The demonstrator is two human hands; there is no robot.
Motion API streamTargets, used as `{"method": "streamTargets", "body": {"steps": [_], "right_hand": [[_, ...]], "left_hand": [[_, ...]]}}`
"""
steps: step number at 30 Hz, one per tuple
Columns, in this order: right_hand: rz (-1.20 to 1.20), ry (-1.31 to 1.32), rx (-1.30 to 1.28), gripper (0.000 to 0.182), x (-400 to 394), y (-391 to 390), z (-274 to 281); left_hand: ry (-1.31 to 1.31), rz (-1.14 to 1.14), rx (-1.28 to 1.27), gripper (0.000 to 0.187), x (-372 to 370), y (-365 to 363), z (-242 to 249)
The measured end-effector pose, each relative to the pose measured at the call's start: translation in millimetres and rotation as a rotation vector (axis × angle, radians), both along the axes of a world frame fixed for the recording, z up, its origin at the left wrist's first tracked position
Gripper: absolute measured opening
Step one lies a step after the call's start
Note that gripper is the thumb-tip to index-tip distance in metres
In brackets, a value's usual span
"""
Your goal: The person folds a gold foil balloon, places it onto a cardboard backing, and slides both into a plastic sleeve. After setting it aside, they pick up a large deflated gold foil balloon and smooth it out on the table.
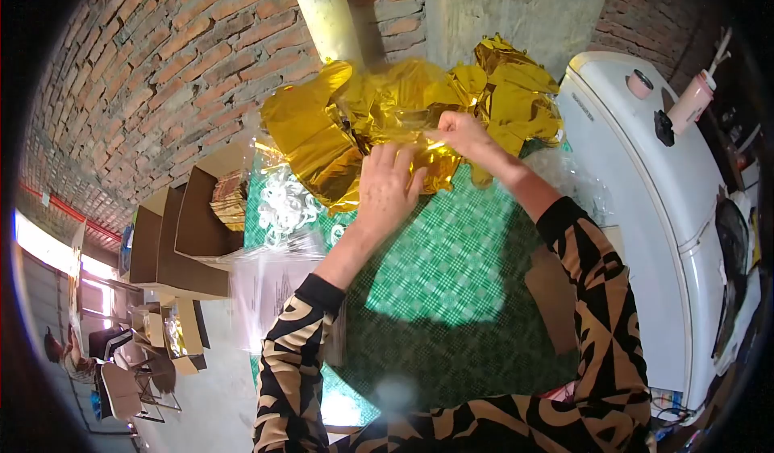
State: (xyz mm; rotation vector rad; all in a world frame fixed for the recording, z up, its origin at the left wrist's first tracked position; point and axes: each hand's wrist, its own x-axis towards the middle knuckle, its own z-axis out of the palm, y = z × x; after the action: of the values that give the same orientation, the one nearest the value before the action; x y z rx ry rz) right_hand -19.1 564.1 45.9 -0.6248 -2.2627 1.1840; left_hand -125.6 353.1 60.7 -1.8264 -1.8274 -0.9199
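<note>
Shiny gold foil sheets [310, 135] lie in a crumpled heap at the far end of a table with a green checked cloth [439, 251]. My left hand [387, 187] rests on the near edge of the foil, palm down with its fingers spread. To its right, my right hand [463, 136] pinches a bit of the gold foil between thumb and fingers. A pile of small white plastic pieces [284, 205] sits left of my left hand, beside the foil.
Clear plastic bags [278, 288] hang over the table's left edge. Open cardboard boxes [205, 235] stand further left. A white fridge [637, 187] is close on the right, with a pink bottle [692, 102] on it. A brick wall [185, 66] rises behind. A person [76, 360] sits far left.
</note>
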Motion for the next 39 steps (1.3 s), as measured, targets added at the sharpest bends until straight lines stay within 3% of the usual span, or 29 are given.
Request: {"method": "streamTargets", "body": {"steps": [2, 4, 7, 9, 13, 16, 19, 20, 23, 24, 28, 32, 34, 36, 39], "right_hand": [[0.006, -0.093, -0.116, 0.041, 3, -7, 3], [0.062, -0.129, -0.19, 0.043, 7, -10, 7], [-0.052, -0.011, -0.305, 0.042, -1, 1, 5], [-0.085, 0.006, -0.095, 0.037, -10, 26, 6], [-0.194, 0.11, 0.059, 0.034, -17, 56, 40], [-0.255, 0.134, 0.122, 0.033, -23, 53, 69], [-0.268, 0.075, 0.159, 0.032, -30, 54, 88], [-0.28, 0.064, 0.176, 0.032, -33, 53, 94], [-0.303, 0.093, 0.369, 0.031, -37, 61, 116], [-0.299, 0.134, 0.414, 0.031, -39, 66, 125], [-0.264, 0.363, 0.51, 0.03, -38, 65, 173], [-0.316, 0.583, 0.812, 0.028, -36, 52, 216], [-0.146, 0.639, 0.531, 0.017, 1, -21, 243], [-0.134, 0.653, 0.923, 0.025, 18, -33, 241], [0.154, 0.364, 0.665, 0.023, 73, -117, 201]], "left_hand": [[-0.041, -0.063, -0.021, 0.058, 0, 8, 3], [-0.041, -0.072, -0.053, 0.056, -5, 16, -15], [-0.036, -0.023, -0.175, 0.048, -11, 18, -46], [0.018, 0.022, -0.296, 0.045, -17, 15, -64], [0.137, 0.083, -0.229, 0.041, -17, 13, -61], [0.102, 0.1, -0.178, 0.039, -10, 21, -23], [-0.092, 0.089, -0.149, 0.037, -20, 56, -8], [-0.169, 0.104, -0.321, 0.044, -27, 67, -2], [-0.068, 0.189, -0.318, 0.06, -41, 100, -24], [-0.012, 0.266, -0.346, 0.078, -47, 112, -34], [-0.083, 0.329, -0.461, 0.087, -55, 141, -38], [-0.048, 0.389, -0.559, 0.092, -64, 153, -36], [-0.068, 0.366, -0.614, 0.089, -67, 155, -21], [-0.077, 0.369, -0.633, 0.087, -71, 160, -19], [-0.184, 0.603, -0.328, 0.094, -80, 211, -81]]}}
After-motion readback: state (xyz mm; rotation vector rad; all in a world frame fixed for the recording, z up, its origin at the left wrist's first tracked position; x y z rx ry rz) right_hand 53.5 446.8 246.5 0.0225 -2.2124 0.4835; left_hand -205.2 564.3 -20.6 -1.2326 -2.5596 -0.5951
